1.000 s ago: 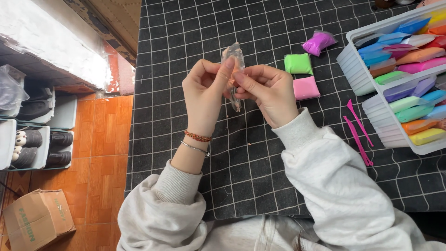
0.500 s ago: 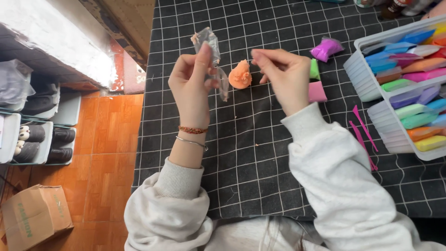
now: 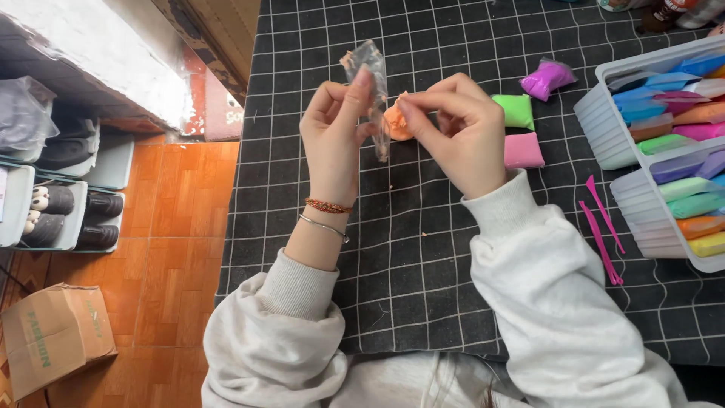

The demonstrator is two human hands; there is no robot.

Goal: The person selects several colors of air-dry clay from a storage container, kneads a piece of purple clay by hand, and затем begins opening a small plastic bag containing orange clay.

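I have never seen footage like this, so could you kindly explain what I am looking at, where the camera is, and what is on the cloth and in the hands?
There is no machine here: a person works with two bare hands, filmed by a camera on their head looking down. The left hand pinches a clear plastic wrapper, held upright. The right hand holds a lump of orange clay in its fingers. Both are raised over a black checked cloth. On the cloth lie a green clay pack, a pink clay pack, a purple clay pack and two pink modelling tools. At the right stands a white tray of many coloured clay packs.
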